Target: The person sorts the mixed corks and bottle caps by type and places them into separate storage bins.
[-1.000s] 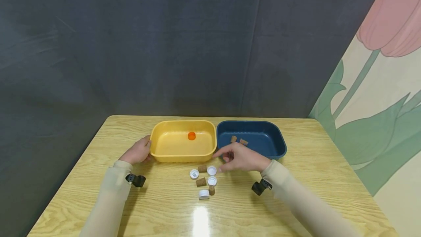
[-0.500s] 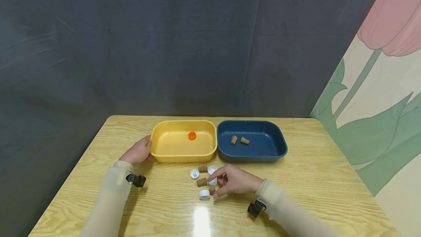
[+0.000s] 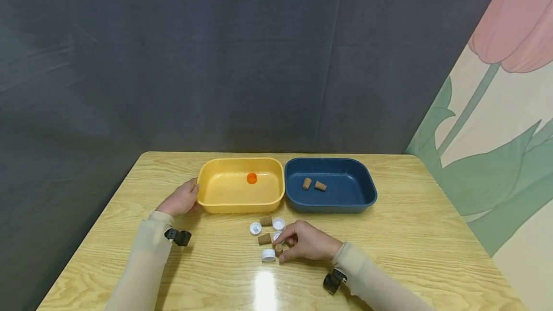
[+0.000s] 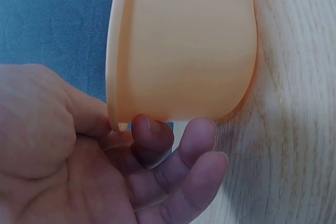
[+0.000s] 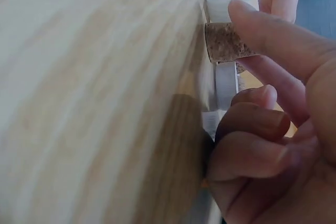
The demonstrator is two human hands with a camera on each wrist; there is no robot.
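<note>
My left hand (image 3: 180, 199) grips the left end of a yellow plastic bin (image 3: 242, 205), thumb over the rim and fingers under it in the left wrist view. An orange cap (image 3: 252, 178) lies inside the bin. My right hand (image 3: 308, 241) pinches a cork (image 5: 224, 43) between thumb and index finger, its other fingers curled; the cork stands upright on the table. Right beside the cork is a white bottle cap (image 3: 268, 255). One more white cap (image 3: 277, 237) is partly hidden behind the index finger.
To the right of the yellow bin, a dark blue bin (image 3: 330, 208) holds two corks (image 3: 320, 185). Loose on the wooden table (image 3: 224, 272) lie two corks (image 3: 264, 239) and white caps (image 3: 255, 228). A dark curtain (image 3: 242, 61) hangs behind the table.
From the blue bin's front edge, my right hand has come down and left to the standing cork, and its thumb and index finger have closed on it. My left hand stays at the yellow bin.
</note>
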